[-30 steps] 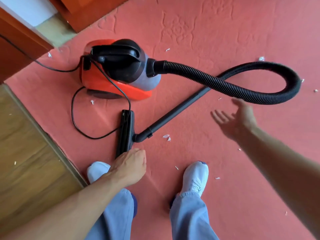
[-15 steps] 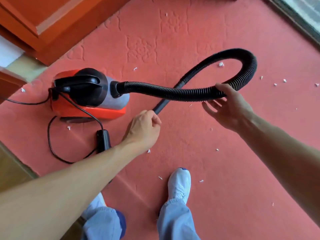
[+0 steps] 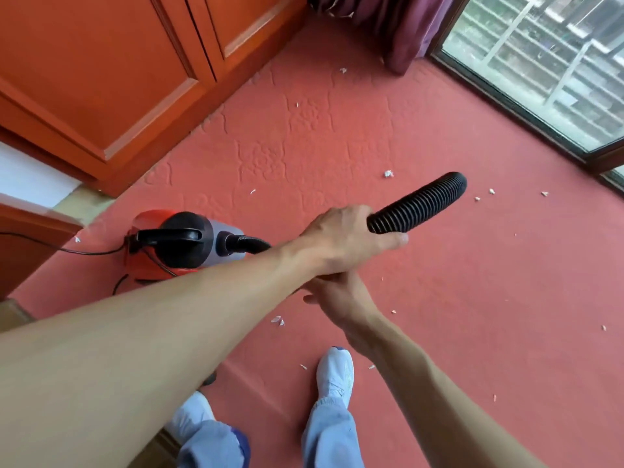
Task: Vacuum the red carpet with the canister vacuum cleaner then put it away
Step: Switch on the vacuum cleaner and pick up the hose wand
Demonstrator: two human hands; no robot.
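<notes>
Stepping carelessly is the nearest hazard. One shoe (image 3: 336, 369) stands on the red carpet (image 3: 472, 332) just below the grip, and white scraps (image 3: 278, 320) lie between that foot and the hands. A stride there would tread them into the pile before any suction reaches them.

The right hand (image 3: 341, 302) sits directly under the left wrist and is mostly hidden, so I cannot tell whether its fingers hold anything. The wand and floor head are out of sight, and a snag down there could go unnoticed.

The left hand (image 3: 347, 241) is wrapped round the black ribbed hose (image 3: 418, 204), fingers curled firmly on it. Past the grip the hose rises up and away to the right. On the other side it runs left to the canister (image 3: 175, 244), which sits on the carpet well to the left of the grip. A hard pull on soft hose rather than rigid tube could kink it or tip the canister.

Farther left, the cord (image 3: 84, 253) trails off below the cabinet (image 3: 118, 79). Dragging the canister toward the grip may pull it taut.
</notes>
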